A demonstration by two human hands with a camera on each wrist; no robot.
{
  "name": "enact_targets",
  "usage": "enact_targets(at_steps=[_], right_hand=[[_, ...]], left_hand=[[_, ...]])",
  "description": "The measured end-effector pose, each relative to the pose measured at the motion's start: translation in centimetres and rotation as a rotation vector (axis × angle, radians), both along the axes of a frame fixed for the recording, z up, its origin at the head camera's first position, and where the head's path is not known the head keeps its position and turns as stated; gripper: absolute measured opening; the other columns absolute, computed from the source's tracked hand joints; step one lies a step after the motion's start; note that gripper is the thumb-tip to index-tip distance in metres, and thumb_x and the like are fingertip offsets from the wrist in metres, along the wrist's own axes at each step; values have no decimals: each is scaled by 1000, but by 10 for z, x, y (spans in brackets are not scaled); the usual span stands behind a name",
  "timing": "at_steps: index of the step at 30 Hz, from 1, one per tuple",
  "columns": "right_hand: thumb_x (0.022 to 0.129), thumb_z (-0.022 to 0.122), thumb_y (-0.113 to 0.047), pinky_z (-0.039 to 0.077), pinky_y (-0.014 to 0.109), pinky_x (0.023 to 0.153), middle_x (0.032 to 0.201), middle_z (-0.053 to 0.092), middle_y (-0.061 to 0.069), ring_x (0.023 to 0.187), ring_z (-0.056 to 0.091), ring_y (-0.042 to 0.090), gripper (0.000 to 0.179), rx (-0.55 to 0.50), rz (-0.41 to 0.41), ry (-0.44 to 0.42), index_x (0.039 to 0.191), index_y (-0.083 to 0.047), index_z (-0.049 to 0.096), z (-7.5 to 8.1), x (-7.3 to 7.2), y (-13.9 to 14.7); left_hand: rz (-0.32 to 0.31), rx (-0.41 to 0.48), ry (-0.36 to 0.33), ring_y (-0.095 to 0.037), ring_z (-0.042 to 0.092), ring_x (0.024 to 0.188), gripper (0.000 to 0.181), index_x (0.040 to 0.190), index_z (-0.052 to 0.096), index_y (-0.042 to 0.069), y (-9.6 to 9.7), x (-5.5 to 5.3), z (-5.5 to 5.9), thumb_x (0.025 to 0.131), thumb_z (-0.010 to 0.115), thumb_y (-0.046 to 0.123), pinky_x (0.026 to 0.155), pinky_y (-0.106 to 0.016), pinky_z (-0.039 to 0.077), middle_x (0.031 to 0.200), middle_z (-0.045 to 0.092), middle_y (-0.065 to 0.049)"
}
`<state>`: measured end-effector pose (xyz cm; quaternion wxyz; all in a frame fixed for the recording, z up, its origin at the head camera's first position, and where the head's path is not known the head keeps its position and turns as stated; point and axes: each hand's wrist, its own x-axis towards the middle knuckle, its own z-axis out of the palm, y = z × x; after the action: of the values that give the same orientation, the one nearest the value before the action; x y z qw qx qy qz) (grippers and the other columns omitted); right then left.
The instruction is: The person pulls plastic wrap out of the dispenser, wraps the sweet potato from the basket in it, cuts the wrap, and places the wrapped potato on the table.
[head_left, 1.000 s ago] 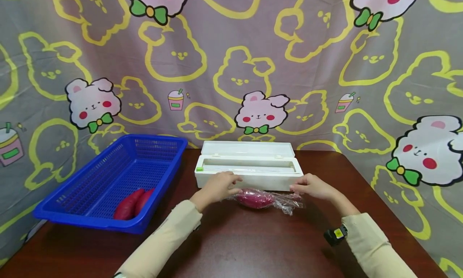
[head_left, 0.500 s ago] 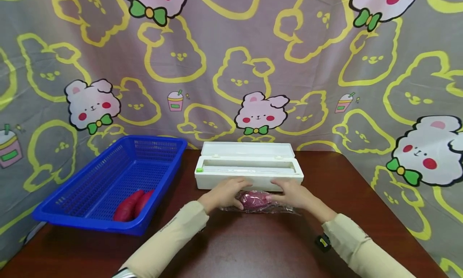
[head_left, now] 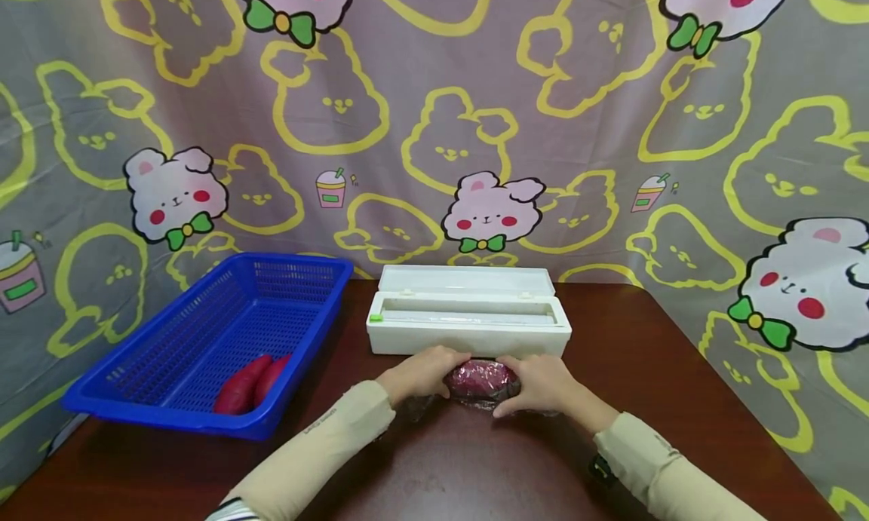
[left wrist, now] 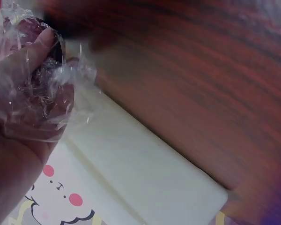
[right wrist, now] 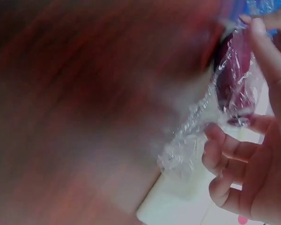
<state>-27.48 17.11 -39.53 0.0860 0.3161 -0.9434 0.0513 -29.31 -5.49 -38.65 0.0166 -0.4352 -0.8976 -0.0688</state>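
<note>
Brown table [head_left: 434, 472], cartoon curtain [head_left: 407, 68] behind: one wrapped sweet potato [head_left: 480, 379].
I logged it in clear film [right wrist: 185, 145], just in front of an open white box [head_left: 468, 344]; left hand [head_left: 424, 372] gripped one end, right hand [head_left: 546, 385] the other, fingers and thumbs curled round. Farther left stood a blue basket [head_left: 156, 418], two red sweet potatoes [head_left: 237, 385] inside.
</note>
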Motion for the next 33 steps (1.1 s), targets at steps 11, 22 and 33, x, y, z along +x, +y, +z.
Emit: enact_targets(at_steps=[11, 22, 33], right_hand=[[60, 72, -43, 32, 27, 39, 61, 51, -5, 50, 47, 11, 40, 107, 118, 168, 77, -14, 50, -8, 13, 1], [68, 72, -37, 41, 16, 52, 73, 52, -15, 60, 45, -3, 41, -143, 407, -333, 96, -12, 55, 3, 34, 14], [70, 74, -19, 46, 21, 67, 90, 59, -10, 76, 50, -2, 40, -263, 497, -663, 104, -4, 59, 8, 29, 22]], left_hand=[[-30, 51, -209, -5, 53, 86, 54, 114, 53, 3, -2, 16, -1, 65, 76, 6, 77, -16, 42, 101, 60, -1], [-211, -49, -268, -3, 51, 88, 56, 112, 60, 4, -8, 35, 8, 64, 79, 27, 79, -12, 38, 96, 58, 4], [-194, 87, -527, 0, 53, 79, 53, 111, 60, -2, -10, 29, 1, 62, 79, 12, 71, -14, 43, 94, 63, 0]])
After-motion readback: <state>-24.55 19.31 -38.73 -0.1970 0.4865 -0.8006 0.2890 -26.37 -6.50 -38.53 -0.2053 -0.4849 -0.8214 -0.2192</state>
